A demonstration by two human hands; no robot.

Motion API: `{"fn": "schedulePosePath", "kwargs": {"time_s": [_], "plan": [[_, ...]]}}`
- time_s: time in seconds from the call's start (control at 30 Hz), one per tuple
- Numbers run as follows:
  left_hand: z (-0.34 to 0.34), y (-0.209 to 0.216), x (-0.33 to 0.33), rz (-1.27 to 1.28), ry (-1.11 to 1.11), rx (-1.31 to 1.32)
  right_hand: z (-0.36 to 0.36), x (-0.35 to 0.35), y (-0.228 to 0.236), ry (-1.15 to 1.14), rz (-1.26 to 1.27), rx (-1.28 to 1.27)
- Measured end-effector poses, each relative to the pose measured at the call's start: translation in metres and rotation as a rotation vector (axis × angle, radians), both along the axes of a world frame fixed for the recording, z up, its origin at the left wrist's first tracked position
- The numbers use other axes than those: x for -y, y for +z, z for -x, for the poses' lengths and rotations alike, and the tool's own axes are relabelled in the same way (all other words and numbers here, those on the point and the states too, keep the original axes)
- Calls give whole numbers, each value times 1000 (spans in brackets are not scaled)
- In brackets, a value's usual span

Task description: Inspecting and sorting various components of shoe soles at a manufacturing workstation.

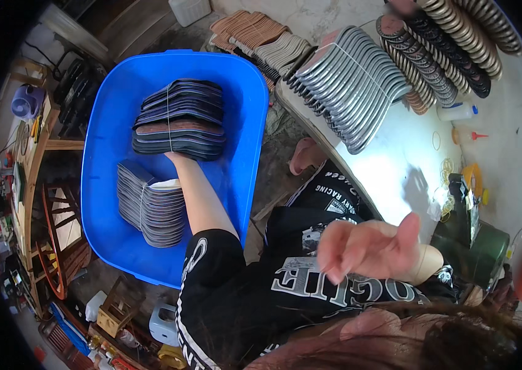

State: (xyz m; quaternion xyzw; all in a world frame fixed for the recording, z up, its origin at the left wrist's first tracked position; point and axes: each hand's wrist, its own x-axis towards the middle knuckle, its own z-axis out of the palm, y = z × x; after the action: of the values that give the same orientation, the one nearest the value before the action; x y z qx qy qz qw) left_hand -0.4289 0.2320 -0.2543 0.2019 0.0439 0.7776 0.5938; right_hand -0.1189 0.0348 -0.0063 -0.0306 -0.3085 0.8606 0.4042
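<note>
Inside a large blue plastic tub (97, 123) lie two string-tied bundles of shoe soles. The upper dark bundle (181, 114) has a brownish sole among the black ones. My left hand (176, 156) reaches in against its near edge. The fingers are hidden by the soles, so their grip does not show. Below my forearm sits the grey bundle (150, 206), apart from my hand. My right hand (369, 250) is raised in front of my black shirt, thumb apart and fingers loosely bent, with nothing in it.
To the right stands a pale table (360, 166) carrying a tied bundle of grey soles (353, 86). Farther back are rows of patterned soles (443, 52). A white bottle (456, 111) and a loop of string (436, 140) lie nearby. Wooden shelving (39, 148) stands left.
</note>
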Motion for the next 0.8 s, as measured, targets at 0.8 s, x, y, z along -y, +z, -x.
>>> {"fn": "schedulePosePath", "kwargs": {"time_s": [0.8], "plan": [[-7,115,-69,-537,-152,-225,-101,42,-34,-627,445,186]]}}
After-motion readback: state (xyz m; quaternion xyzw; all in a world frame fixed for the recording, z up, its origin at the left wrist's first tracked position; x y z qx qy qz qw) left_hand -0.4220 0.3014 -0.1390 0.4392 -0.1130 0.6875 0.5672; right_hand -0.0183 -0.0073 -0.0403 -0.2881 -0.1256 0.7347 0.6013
